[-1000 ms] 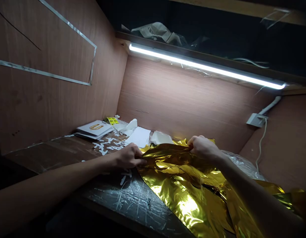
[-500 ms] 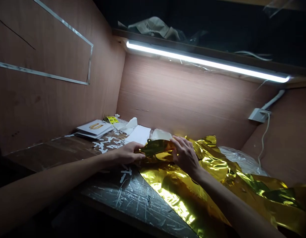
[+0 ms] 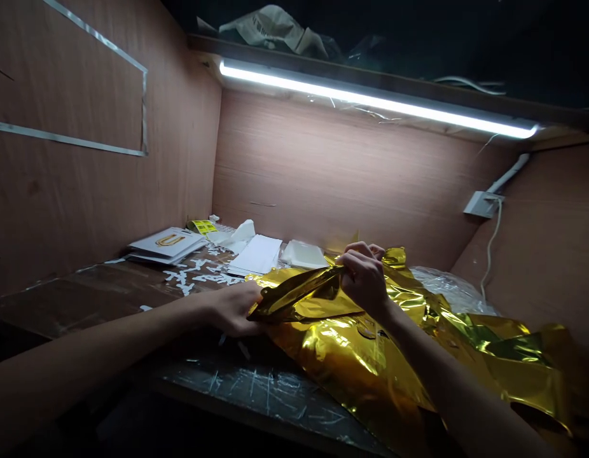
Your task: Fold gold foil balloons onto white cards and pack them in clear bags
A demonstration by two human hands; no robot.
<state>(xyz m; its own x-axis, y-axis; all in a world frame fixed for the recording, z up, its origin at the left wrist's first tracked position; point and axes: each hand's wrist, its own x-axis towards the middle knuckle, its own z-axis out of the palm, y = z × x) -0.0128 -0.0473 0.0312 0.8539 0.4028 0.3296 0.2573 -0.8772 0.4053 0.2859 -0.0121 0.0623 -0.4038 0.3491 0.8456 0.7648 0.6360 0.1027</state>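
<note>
A large shiny sheet of gold foil [image 3: 332, 343] spreads over the right half of the worktop, creased and bunched toward the back right. My left hand [image 3: 240, 308] grips its left edge, with the fingertips partly hidden behind the foil. Higher up, my right hand [image 3: 364, 277] is closed on a gathered part of the same foil. Between both hands the foil is stretched into a raised fold. A small cut-out hole shows in the foil below my right hand.
White cards [image 3: 168, 245] with a gold U-shaped piece on top lie at the left. White paper sheets [image 3: 256, 254], a translucent stack [image 3: 304, 254] and scattered white scraps [image 3: 184, 278] lie behind my hands. A lit tube [image 3: 375, 98] runs under the shelf; a socket box [image 3: 483, 203] hangs right.
My left hand has moved left and a little down, and my right hand has closed tighter on the foil. The foil's left edge is now lifted and pulled into a fold between them.
</note>
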